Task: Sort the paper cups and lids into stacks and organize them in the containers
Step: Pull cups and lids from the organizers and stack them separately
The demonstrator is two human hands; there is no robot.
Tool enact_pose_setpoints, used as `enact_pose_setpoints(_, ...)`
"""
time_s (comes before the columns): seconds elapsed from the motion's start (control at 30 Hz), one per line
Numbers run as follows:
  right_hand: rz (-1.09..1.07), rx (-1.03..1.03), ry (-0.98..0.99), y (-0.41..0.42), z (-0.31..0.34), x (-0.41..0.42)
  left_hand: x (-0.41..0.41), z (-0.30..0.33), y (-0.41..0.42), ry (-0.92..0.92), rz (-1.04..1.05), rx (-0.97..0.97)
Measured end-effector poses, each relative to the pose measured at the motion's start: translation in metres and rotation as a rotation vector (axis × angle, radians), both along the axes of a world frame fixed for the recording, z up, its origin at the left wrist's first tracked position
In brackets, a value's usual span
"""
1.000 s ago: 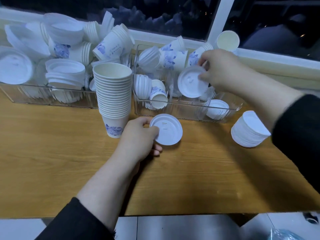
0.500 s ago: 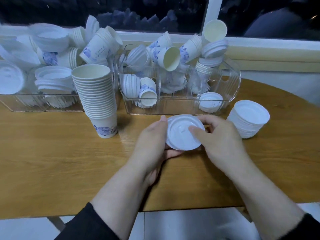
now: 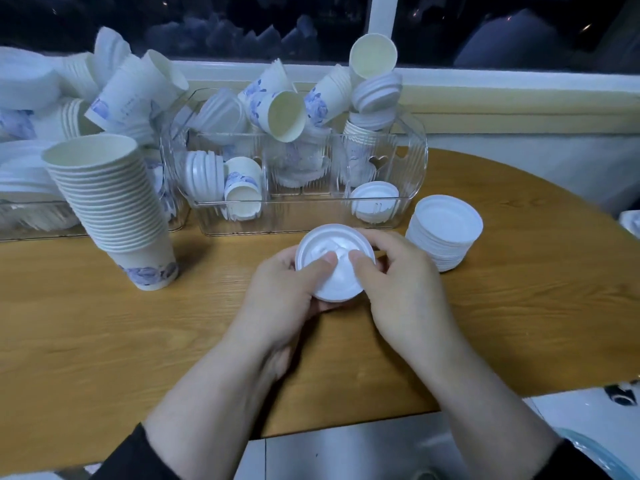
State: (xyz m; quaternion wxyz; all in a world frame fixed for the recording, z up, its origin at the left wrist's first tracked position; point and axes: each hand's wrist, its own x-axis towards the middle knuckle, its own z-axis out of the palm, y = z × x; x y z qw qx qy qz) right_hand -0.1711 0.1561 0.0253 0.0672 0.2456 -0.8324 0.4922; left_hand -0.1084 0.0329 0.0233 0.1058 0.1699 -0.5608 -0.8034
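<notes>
- White plastic lid (image 3: 334, 268), looks light and flimsy, so hold the rim, don't squash the middle
- left hand (image 3: 277, 296) and right hand (image 3: 401, 289) both have their grip clamped on it, thumbs on top
- it's just above the wooden tabletop (image 3: 104, 341), near the lid stack (image 3: 443, 233)

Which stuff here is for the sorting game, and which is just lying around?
For the job:
lids held by left hand and right hand
lid stack
cup stack
clear container

Just lying around:
dark object beyond the table
</notes>
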Motion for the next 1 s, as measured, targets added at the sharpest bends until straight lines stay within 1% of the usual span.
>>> enact_pose_setpoints(0.17,-0.014,-0.099,-0.019,0.025,0.021,-0.007,-0.007,0.018,0.016,0.035,0.020,-0.126)
enact_pose_setpoints(0.23,-0.061,-0.162,0.000,0.041,0.035,-0.020,-0.019,0.029,0.026,0.060,0.050,-0.251)
enact_pose_setpoints(0.3,-0.119,-0.192,0.035,0.058,0.049,-0.035,-0.038,0.040,0.036,0.074,0.056,-0.446)
enact_pose_setpoints(0.37,-0.174,-0.174,0.080,0.072,0.059,-0.048,-0.058,0.051,0.046,0.092,0.084,-0.644)
enact_pose_setpoints(0.4,-0.198,-0.177,0.090,0.078,0.062,-0.054,-0.069,0.058,0.051,0.091,0.103,-0.704)
enact_pose_setpoints(0.53,-0.285,-0.160,0.071,0.095,0.061,-0.082,-0.106,0.079,0.066,0.041,0.096,-0.860)
enact_pose_setpoints(0.73,-0.288,-0.028,-0.013,0.103,0.046,-0.105,-0.132,0.061,0.072,-0.079,0.061,-1.053)
enact_pose_setpoints(0.8,-0.287,0.037,-0.045,0.103,0.039,-0.109,-0.133,0.052,0.073,-0.112,0.047,-1.073)
enact_pose_setpoints(0.83,-0.284,0.068,-0.047,0.103,0.035,-0.111,-0.134,0.048,0.073,-0.127,0.031,-1.043)
enact_pose_setpoints(0.9,-0.259,0.098,-0.030,0.101,0.028,-0.112,-0.137,0.040,0.073,-0.170,-0.005,-0.924)
enact_pose_setpoints(1.0,-0.232,0.090,-0.024,0.100,0.022,-0.115,-0.142,0.029,0.074,-0.232,-0.017,-0.712)
